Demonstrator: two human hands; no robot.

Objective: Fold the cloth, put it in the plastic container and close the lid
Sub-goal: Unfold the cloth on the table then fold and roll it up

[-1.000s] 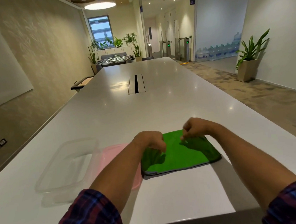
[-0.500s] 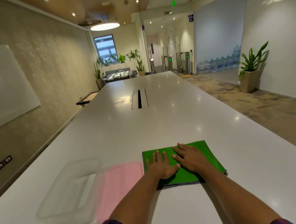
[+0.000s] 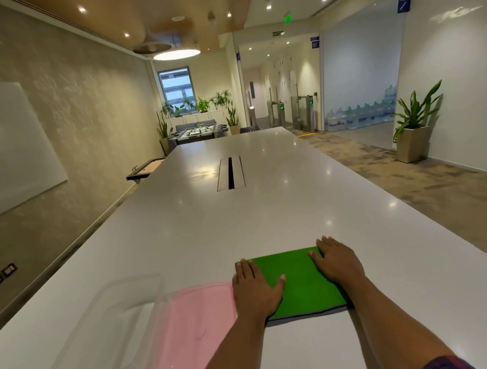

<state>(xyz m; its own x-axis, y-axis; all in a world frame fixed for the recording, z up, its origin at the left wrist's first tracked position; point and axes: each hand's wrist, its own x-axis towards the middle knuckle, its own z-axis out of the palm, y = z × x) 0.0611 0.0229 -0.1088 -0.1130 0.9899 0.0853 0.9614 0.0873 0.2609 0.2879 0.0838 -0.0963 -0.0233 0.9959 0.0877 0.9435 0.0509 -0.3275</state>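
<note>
Two bare hands lie flat on a folded green cloth (image 3: 298, 281) at the near end of a long white table (image 3: 238, 213). The left hand (image 3: 256, 288) presses the cloth's left side, fingers straight and close together, thumb spread toward the middle. The right hand (image 3: 335, 263) covers the far right corner in the same way, fingers extended and slightly fanned, tips just past the far edge. Neither hand grips anything; both palms simply press down, which looks like smoothing a finished fold.

The cloth forms a neat, roughly square pad with a grey border showing along its near edge. No side is clearly longer than the other.

Just to the left of the cloth, touching or nearly touching its left edge, a pink lid (image 3: 195, 331) lies flat on the table. Further left again sits the clear plastic container (image 3: 108, 332), open and empty as far as can be seen, its long side running away from the person.

What matters for the coming move: the container lies to the left of both hands, with the lid between it and the cloth. The left hand is the nearer one. Carrying the cloth across would mean lifting it over the lid, and it may need another fold to fit the narrower container, though that is hard to judge from here.
</note>
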